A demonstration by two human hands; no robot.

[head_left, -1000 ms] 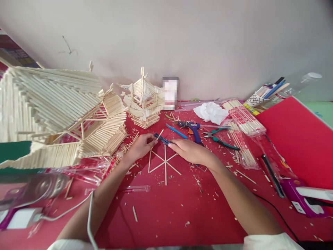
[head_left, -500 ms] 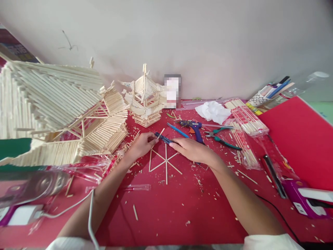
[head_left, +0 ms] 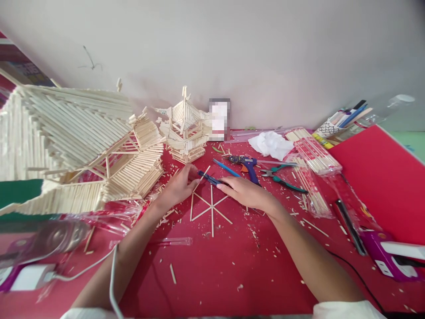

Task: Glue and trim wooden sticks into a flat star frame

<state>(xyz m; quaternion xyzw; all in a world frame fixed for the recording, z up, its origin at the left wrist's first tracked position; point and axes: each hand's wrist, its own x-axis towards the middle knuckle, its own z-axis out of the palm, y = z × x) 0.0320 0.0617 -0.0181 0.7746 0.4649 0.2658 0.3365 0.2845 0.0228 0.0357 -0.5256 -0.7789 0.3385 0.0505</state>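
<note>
My left hand (head_left: 179,186) pinches a thin wooden stick (head_left: 203,173) that angles up to the right. My right hand (head_left: 247,192) is closed around a dark blue cutter (head_left: 209,178), whose jaws meet the stick just beside my left fingertips. Below both hands a star of glued sticks (head_left: 210,206) lies flat on the red table (head_left: 212,266).
A large stick-built roof model (head_left: 76,146) fills the left, a small stick pagoda (head_left: 184,128) stands behind. A glue gun (head_left: 245,163), green-handled pliers (head_left: 282,175), stick packets (head_left: 315,155), white tissue (head_left: 270,144) lie right. Purple device (head_left: 388,254) and white cable (head_left: 113,274) are near.
Both hands stay at the stick and cutter with only slight shifts. The view has tilted a little.
</note>
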